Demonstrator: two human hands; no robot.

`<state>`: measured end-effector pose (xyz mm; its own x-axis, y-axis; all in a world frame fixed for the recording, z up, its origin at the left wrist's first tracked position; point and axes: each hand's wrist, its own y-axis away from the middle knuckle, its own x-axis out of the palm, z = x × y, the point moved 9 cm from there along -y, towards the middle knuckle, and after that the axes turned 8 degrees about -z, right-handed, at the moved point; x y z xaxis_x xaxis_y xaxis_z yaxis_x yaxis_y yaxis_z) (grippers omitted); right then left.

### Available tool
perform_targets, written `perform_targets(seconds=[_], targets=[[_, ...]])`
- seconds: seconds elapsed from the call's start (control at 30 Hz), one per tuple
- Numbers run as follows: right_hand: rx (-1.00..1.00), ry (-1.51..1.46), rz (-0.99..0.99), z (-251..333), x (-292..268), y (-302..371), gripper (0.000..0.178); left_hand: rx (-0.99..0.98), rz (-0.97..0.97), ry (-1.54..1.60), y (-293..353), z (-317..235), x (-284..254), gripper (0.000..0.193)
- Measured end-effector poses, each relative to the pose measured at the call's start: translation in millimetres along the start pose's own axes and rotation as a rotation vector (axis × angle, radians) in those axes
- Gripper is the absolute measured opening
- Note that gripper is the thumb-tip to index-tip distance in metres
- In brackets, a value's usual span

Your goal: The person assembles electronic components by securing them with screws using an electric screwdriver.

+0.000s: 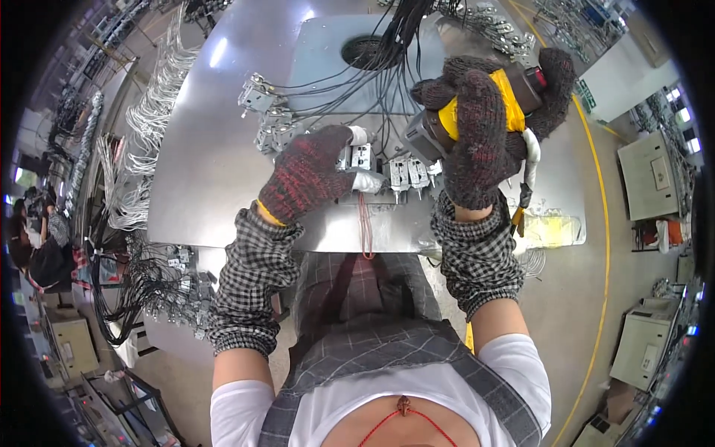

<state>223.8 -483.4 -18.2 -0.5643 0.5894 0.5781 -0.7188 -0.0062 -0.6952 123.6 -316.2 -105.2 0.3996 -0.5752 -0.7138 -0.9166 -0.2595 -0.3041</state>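
My left hand [309, 170], in a dark red-flecked knit glove with white wrapping on its fingertips, closes around a small silver metal fitting [362, 156] near the table's front edge. Right beside it stand several similar metal fittings [408, 174], joined to black cables [387, 97]. In my right hand [480, 130], gloved the same way, is a yellow and black hand-held power tool [514, 97], held above the table just right of the fittings. My fingers hide part of the tool, and its working end cannot be made out.
The cables fan from a round hole [363, 51] in the shiny metal table [201, 171]. More fittings [268, 112] lie at the left. A clear packet [550, 229] rests at the right front corner. Bundles of white cables [153, 134] hang beyond the left edge.
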Motion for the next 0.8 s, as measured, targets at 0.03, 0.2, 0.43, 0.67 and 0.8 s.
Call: perform_targets(seconds=[0.03, 0.2, 0.43, 0.67, 0.8], targets=[[0.006, -0.016, -0.011, -1.1, -0.4, -0.5, 0.07, 0.074, -0.016, -0.117, -1.1, -7.3, -2.3, 0.07], [0.04, -0.104, -0.064, -2.9, -2.1, 0.7, 0.069, 0.014, 0.007, -0.1, -4.5, -15.0, -1.3, 0.07], [0.06, -0.147, -0.109, -3.9, -2.8, 10.0, 0.066, 0.033, -0.032, -0.025, -2.9, -11.0, -0.9, 0.071], [0.043, 0.185, -0.099, -8.3, -8.5, 20.2, 0.06, 0.052, 0.014, -0.071, -5.1, -12.9, 9.8, 0.069], [0.026, 0.373, -0.097, -7.0, -12.8, 25.5, 0.059, 0.08, -0.018, -0.078, -3.7, -16.5, 6.2, 0.067]])
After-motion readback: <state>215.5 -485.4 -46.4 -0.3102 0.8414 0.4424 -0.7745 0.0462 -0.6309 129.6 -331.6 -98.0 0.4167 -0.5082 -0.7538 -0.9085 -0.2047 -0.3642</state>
